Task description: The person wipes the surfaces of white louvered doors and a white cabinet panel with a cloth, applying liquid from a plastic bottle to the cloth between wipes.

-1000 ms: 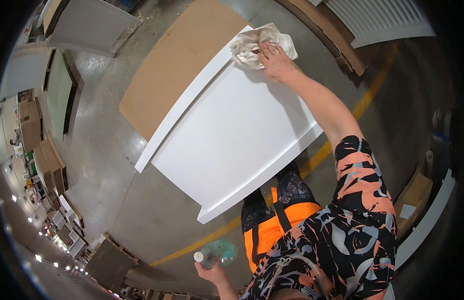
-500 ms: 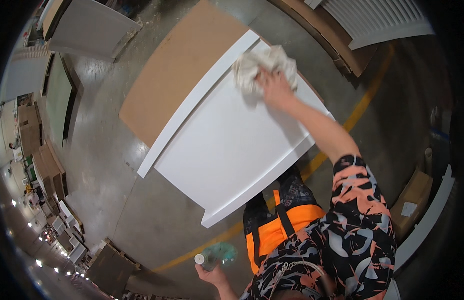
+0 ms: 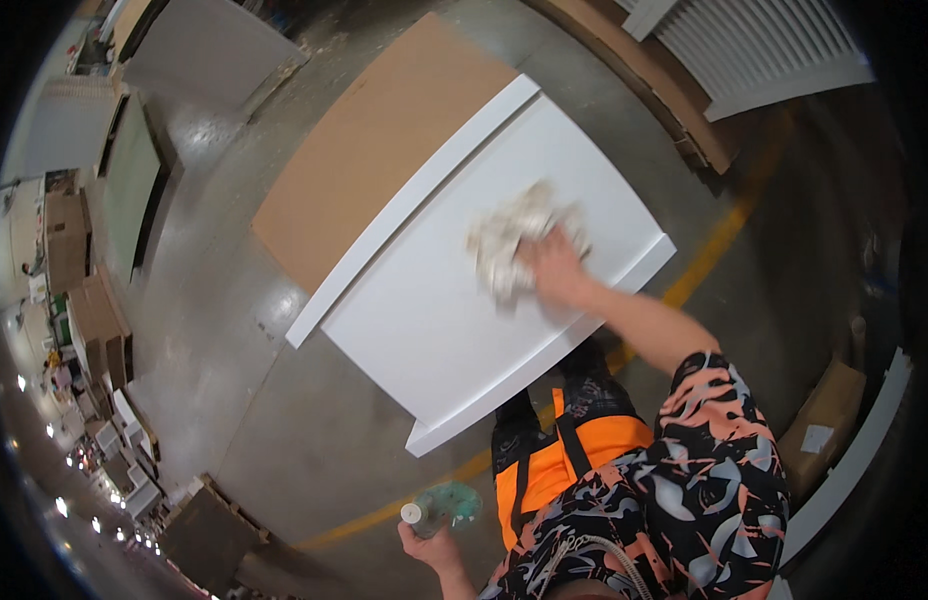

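Observation:
A white panel (image 3: 424, 300) with raised rails along two opposite edges lies in front of me. My right hand (image 3: 554, 265) presses a crumpled off-white cloth (image 3: 509, 240) against its middle right part; hand and cloth are blurred by motion. Down at the lower left, away from the panel, my left hand (image 3: 432, 550) is wrapped round a clear greenish bottle (image 3: 449, 505) with a white cap. Part of that bottle is hidden by the fingers.
A brown cardboard sheet (image 3: 374, 150) extends from under the panel's far side. White slatted panels (image 3: 754, 50) rest on cardboard at the upper right. A cardboard box (image 3: 824, 420) stands at my right. Boards and pallets line the left, and a yellow line (image 3: 724, 240) crosses the floor.
My right hand has slid the cloth from the panel's far right corner back toward me, to the middle. The left hand keeps its grip on the bottle. The view has shifted slightly.

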The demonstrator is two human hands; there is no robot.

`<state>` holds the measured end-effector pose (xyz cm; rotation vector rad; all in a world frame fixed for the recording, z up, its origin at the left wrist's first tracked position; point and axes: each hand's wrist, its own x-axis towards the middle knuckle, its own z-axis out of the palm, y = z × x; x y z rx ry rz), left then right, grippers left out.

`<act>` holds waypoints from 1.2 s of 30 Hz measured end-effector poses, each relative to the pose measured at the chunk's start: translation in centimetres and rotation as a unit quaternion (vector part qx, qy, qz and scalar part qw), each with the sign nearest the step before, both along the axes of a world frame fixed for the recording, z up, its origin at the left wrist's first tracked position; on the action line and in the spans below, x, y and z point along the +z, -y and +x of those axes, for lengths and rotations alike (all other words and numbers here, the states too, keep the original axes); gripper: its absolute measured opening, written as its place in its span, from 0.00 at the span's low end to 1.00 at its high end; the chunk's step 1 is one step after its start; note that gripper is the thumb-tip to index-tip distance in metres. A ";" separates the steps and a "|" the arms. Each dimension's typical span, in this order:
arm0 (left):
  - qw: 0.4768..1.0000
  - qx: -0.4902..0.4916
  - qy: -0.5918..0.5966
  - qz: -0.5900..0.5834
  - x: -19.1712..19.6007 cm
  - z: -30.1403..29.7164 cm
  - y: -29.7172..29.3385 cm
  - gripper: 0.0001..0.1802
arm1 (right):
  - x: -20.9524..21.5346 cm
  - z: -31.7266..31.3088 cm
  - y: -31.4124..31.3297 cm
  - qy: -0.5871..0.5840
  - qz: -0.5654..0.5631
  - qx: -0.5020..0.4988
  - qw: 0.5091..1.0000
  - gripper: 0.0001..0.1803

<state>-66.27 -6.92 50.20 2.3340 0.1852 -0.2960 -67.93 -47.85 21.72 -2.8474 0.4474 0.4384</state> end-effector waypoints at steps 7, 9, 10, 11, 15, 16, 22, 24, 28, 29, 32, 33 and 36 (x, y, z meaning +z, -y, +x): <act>0.997 0.019 0.012 0.077 -1.1 -2.1 -4.3 0.22 | -1.2 15.6 1.2 -0.022 -0.074 -0.262 0.962 0.28; 0.997 0.028 0.013 0.068 -1.3 -2.0 -4.4 0.22 | -2.3 17.0 -8.6 0.060 -0.051 -0.149 0.986 0.25; 0.997 0.037 0.014 0.065 -1.3 -2.0 -4.6 0.22 | -1.9 16.4 -12.8 0.119 0.037 -0.018 0.992 0.23; 0.997 0.042 0.016 0.065 -1.3 -1.9 -4.8 0.22 | -0.1 15.9 -16.2 0.099 0.084 0.084 0.988 0.25; 0.998 0.056 0.031 0.025 -0.2 -1.0 -4.8 0.23 | -2.2 12.4 -17.2 0.135 0.106 0.130 0.977 0.28; 0.997 0.074 0.035 0.004 -0.3 -1.1 -4.9 0.23 | -2.1 11.3 -14.4 0.176 0.139 0.083 0.971 0.28; 0.999 0.043 0.032 0.002 -0.8 -0.9 -7.2 0.23 | -0.9 -2.3 0.7 -0.073 -0.115 -0.216 0.967 0.29; 0.997 0.064 0.005 -0.037 -0.5 -0.6 -7.1 0.25 | 2.2 -3.3 0.0 -0.102 -0.014 -0.242 0.965 0.27; 0.997 0.021 0.023 -0.071 0.3 1.4 -7.8 0.26 | 8.2 -3.7 -2.5 0.021 0.478 -0.503 0.720 0.26; 0.996 0.012 0.026 -0.082 0.5 1.9 -7.9 0.26 | 10.7 -3.4 -3.9 0.037 0.564 -0.551 0.614 0.26; 0.987 0.023 0.034 -0.158 1.8 3.9 -6.7 0.25 | 19.4 -3.3 -7.4 0.151 0.753 -0.481 0.423 0.27; 0.983 0.023 0.030 -0.182 2.7 4.3 -6.2 0.24 | 22.3 -3.2 -8.7 0.175 0.788 -0.453 0.379 0.27; 0.966 0.011 0.041 -0.253 4.0 5.5 -4.5 0.23 | 29.2 -3.3 -10.6 0.234 0.859 -0.358 0.282 0.29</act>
